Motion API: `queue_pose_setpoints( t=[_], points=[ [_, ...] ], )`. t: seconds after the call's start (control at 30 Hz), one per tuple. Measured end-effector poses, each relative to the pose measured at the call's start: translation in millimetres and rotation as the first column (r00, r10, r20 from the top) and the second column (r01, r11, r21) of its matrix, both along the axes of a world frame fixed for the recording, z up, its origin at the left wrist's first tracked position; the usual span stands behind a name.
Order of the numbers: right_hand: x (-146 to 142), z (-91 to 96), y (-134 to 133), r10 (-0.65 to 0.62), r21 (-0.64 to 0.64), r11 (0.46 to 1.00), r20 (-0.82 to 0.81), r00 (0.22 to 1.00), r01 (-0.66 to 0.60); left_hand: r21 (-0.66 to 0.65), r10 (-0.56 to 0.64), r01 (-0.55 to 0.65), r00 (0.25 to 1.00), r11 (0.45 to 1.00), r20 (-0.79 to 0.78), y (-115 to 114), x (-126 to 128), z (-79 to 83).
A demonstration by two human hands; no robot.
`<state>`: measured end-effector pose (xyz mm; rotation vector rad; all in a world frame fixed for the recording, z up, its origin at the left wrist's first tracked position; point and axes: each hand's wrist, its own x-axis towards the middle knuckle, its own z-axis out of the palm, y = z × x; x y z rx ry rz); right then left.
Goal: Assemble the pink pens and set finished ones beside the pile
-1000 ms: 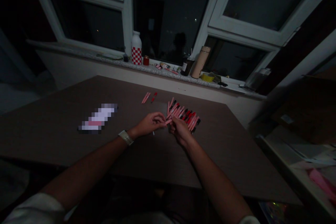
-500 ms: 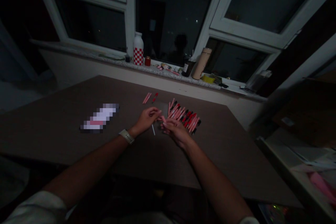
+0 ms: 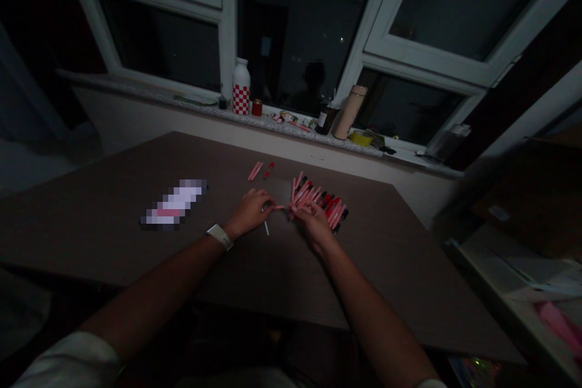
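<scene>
My left hand (image 3: pixel 251 212), wearing a pale watch (image 3: pixel 220 236), is closed in a pinch. A slim pink pen-like piece (image 3: pixel 279 207) sticks out of its fingertips to the right. My right hand (image 3: pixel 314 225) is closed just across from it, its thumb and fingers pinched at the piece's far end. What lies inside the right fingertips is too small and dark to make out. Below the left fingers a thin white stick (image 3: pixel 266 229) shows, its upper end hidden by the hand. Behind my right hand lies a pile of pink, red and black pens (image 3: pixel 336 212), partly covered by it.
Two pink pens (image 3: pixel 255 171) and a red one (image 3: pixel 269 171) lie apart on the brown table (image 3: pixel 218 160). A blurred-out flat object (image 3: pixel 175 205) is at left. A checkered bottle (image 3: pixel 240 88), a small jar (image 3: pixel 257 107) and a tan flask (image 3: pixel 350 112) stand on the windowsill.
My hands have moved apart: the left a little left, the right a little right over the pile's edge. The pink piece now spans the gap, roughly level.
</scene>
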<state>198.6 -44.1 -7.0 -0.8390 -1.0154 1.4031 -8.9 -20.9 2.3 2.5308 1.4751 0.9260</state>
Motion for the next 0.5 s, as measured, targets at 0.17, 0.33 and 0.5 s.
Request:
queue_pose_setpoints(
  t=[0.17,0.33,0.5],
  points=[
    [-1.1,-4.8,3.5,-0.081,-0.05,0.995,0.037,0.996,0.083,0.006,0.108,-0.108,0.993,0.994,-0.039,1.1,-4.0,-0.6],
    [-0.7,-4.4,5.0,-0.079,-0.052,0.995,0.044,0.996,0.081,-0.003,0.079,-0.079,0.996,0.997,-0.039,5.3,-8.8,-2.8],
    [0.9,-4.7,4.3,-0.067,-0.029,0.997,0.064,0.996,0.069,-0.007,-0.223,0.223,0.971,0.975,-0.085,7.0,-14.3,3.4]
  ],
)
